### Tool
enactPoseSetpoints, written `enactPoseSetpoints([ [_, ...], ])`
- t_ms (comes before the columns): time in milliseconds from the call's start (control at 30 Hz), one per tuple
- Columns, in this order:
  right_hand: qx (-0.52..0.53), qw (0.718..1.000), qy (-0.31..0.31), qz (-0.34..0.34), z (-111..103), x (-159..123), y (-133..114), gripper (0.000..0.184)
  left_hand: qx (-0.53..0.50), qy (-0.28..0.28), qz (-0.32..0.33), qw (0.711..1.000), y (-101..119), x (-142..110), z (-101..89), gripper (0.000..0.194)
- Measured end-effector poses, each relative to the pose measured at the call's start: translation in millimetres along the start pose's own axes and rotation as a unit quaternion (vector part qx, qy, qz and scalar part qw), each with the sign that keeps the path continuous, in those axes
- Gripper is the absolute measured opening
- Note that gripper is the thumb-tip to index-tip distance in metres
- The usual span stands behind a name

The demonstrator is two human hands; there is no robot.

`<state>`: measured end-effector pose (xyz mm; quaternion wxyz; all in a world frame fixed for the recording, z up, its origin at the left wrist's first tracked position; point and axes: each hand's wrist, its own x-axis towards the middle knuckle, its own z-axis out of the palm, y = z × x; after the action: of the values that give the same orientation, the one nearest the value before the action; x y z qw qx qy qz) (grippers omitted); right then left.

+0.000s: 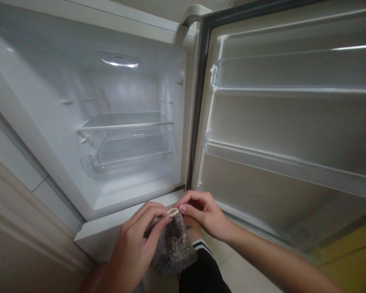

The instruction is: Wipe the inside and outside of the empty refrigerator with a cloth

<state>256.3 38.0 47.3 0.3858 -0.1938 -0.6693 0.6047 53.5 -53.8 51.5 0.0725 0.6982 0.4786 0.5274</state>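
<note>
A fuzzy, speckled grey-brown cloth (177, 246) with a beige edge hangs in front of the fridge's lower lip. My left hand (142, 230) pinches the upper left of that edge between thumb and fingers. On the other side, my right hand (205, 211) has its thumb and fingertips closed on the upper right end of the edge. The cloth looks folded or pouch-like at the top; which of the two I cannot tell. Both hands are below the open refrigerator compartment (137, 91), outside it.
Inside the compartment are a glass shelf (125, 119), a clear plastic tray (134, 150) below it, and a lit lamp (120, 62). The open door (277, 122) with clear racks stands on the right. Something yellow (352, 248) shows at lower right. My leg is underneath.
</note>
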Motion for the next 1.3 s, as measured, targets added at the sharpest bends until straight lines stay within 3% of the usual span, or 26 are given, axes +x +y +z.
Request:
enactPoseSetpoints([
  [133,-0.024,1.000,-0.007,0.006,0,-3,0,0.036,0.001,-0.024,-0.024,0.999,-1,-3,-1.9,0.015],
  [367,-0.139,0.986,0.005,-0.090,8,-12,-15,0.019,-0.023,-0.068,-0.085,0.994,-1,-3,-4.0,0.013],
  [533,-0.173,0.978,0.006,-0.113,6,-14,-17,0.021,-0.074,-0.070,-0.143,0.984,-5,-10,3.9,0.019],
  [667,-0.196,0.970,0.020,-0.145,-8,-14,-24,0.015,-0.118,-0.158,-0.177,0.964,-23,-24,2.3,0.023],
  [733,-0.210,0.964,0.025,-0.159,-18,-16,-29,0.013,-0.065,-0.201,-0.137,0.968,-35,-28,-4.4,0.024],
  [800,-0.236,0.957,0.015,-0.167,-26,-19,-32,0.010,0.039,-0.220,-0.055,0.973,-44,-28,-14.1,0.020],
  [933,-0.258,0.951,0.010,-0.167,-34,-26,-29,0.007,0.228,-0.170,0.086,0.955,-44,-21,-32.3,0.013],
  [1067,-0.265,0.951,0.021,-0.159,-38,-29,-27,0.007,0.315,-0.124,0.173,0.925,-32,-17,-40.6,0.009],
  [1133,-0.265,0.951,0.022,-0.161,-39,-29,-26,0.006,0.347,-0.093,0.192,0.913,-30,-14,-44.9,0.010],
  [1200,-0.257,0.953,0.031,-0.159,-41,-28,-27,0.006,0.342,-0.058,0.186,0.919,-33,-11,-51.1,0.011],
  [1300,-0.236,0.961,0.031,-0.144,-44,-26,-32,0.008,0.217,-0.071,0.108,0.968,-37,-8,-59.8,0.016],
])
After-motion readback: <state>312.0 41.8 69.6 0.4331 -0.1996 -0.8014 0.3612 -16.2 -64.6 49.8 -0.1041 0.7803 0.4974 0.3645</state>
